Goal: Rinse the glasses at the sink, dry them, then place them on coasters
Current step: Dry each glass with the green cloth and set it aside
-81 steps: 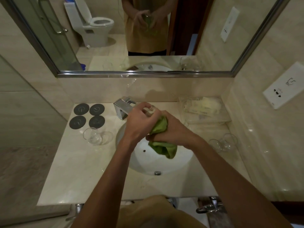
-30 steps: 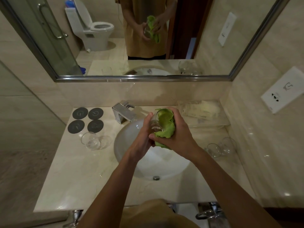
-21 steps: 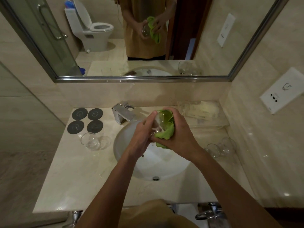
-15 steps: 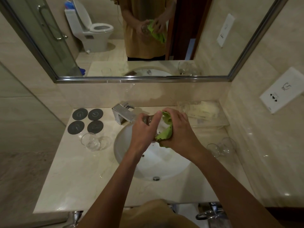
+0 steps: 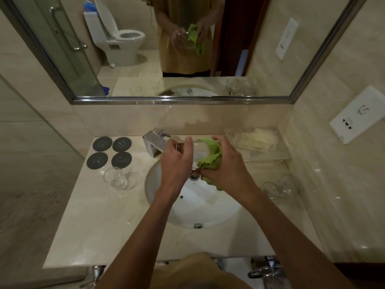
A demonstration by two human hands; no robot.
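Observation:
Over the white sink basin my left hand grips a clear glass held tilted on its side. My right hand grips a green cloth pushed into and around that glass. Another clear glass lies on its side on the counter left of the basin. Two more glasses lie on the counter to the right. Several round dark coasters sit at the back left corner, bare.
A chrome faucet stands behind the basin, just left of my hands. A clear tray with pale packets sits at the back right. A mirror spans the wall above. A white socket plate is on the right wall.
My left hand has turned the glass and shifted its grip, thumb now up. The green cloth has moved with my right hand around the glass. The other glasses have not moved.

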